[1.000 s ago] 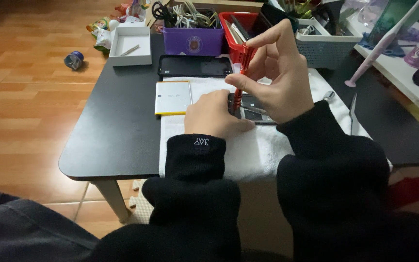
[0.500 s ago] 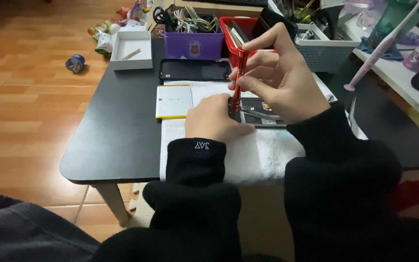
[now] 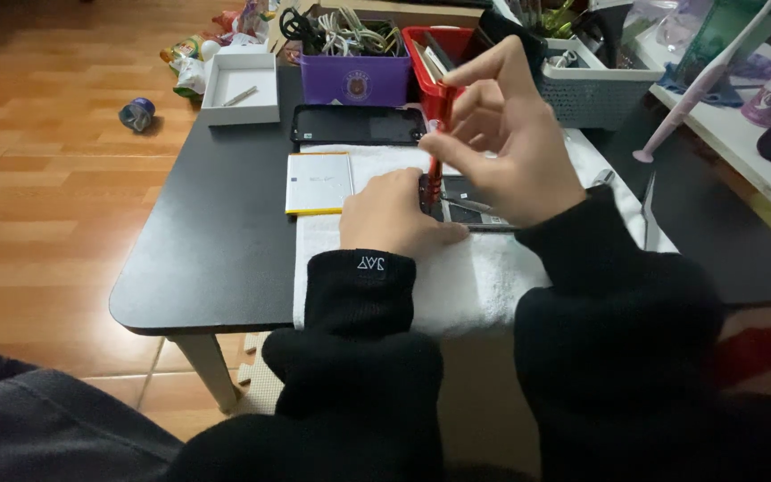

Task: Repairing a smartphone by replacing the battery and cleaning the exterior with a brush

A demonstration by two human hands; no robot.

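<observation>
While the left hand (image 3: 394, 214) lies flat on the white towel (image 3: 466, 286), its fingers pressed down beside the opened device (image 3: 470, 207), the right hand (image 3: 510, 152) holds a red screwdriver (image 3: 434, 161) upright. The right thumb and fingers (image 3: 457, 147) pinch the top of the red handle; its tip points down to the device, just beside the left hand's knuckles. Whether the left fingers grip anything cannot be told, since they are hidden behind the hand. The device rests on the towel near the middle of the black desk (image 3: 216, 250), partly hidden by both hands. A flat white battery (image 3: 319, 182) lies to its left, and a dark back cover (image 3: 359, 125) lies beyond, in front of a purple bin (image 3: 368, 82).
</observation>
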